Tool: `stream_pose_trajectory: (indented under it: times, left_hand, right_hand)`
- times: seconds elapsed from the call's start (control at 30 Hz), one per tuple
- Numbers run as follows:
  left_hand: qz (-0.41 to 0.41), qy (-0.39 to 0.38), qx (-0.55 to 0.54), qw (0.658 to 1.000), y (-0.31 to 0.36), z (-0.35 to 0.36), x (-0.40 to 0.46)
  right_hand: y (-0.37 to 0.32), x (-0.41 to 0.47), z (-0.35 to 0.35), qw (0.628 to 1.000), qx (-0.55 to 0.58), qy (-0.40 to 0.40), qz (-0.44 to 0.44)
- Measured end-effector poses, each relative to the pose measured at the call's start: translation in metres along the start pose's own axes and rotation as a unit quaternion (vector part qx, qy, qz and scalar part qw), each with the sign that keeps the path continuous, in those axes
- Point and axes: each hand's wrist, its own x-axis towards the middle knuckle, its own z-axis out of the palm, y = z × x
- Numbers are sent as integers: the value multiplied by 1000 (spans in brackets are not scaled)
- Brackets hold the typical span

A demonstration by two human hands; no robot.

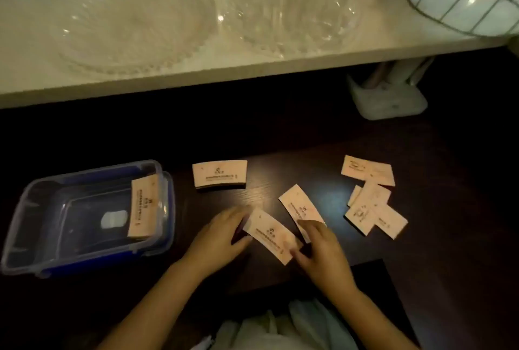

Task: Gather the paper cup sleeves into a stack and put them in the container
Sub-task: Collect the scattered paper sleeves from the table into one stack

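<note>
Hands gripped one cup sleeve [271, 237] between them: left hand [222, 234] at its left end, right hand [320, 248] at its right; clear container [70, 254] lay beside.

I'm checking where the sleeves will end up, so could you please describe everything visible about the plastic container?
The container is a clear, rectangular plastic box with rounded corners and blue trim, apparently resting in or on its blue lid. It sits open on the dark table, left of both hands. One sleeve stack leans against its right inner wall; a pale patch shows at its bottom. Neither hand touches it.
</note>
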Motion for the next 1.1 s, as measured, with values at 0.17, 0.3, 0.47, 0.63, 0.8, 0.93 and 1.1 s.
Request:
stream_pose_trajectory:
  times: [0.17, 0.3, 0.47, 0.63, 0.8, 0.93, 1.1]
  left_hand:
    - [63, -97, 175, 978, -6, 21, 37]
    - [75, -101, 245, 961, -15, 34, 39]
    - [50, -49, 231, 970, -16, 42, 25]
    - [-2, 2, 185, 983, -14, 46, 9]
    - [-38, 54, 145, 987, -20, 52, -20]
    - [-46, 84, 19, 995, -21, 53, -42]
    - [-181, 165, -276, 929, -10, 33, -31]
  right_hand:
    - [-5, -4, 27, 984, -148, -10, -101]
    - [-6, -8, 39, 962, -230, 8, -150]
    - [6, -12, 44, 961, -211, 14, -176]
    - [11, -10, 42, 990, -44, 15, -133]
    - [7, -12, 44, 990, -25, -5, -137]
    - [-9, -15, 55, 992, 90, -36, -83]
    - [-24, 4, 49, 929, 340, -24, 144]
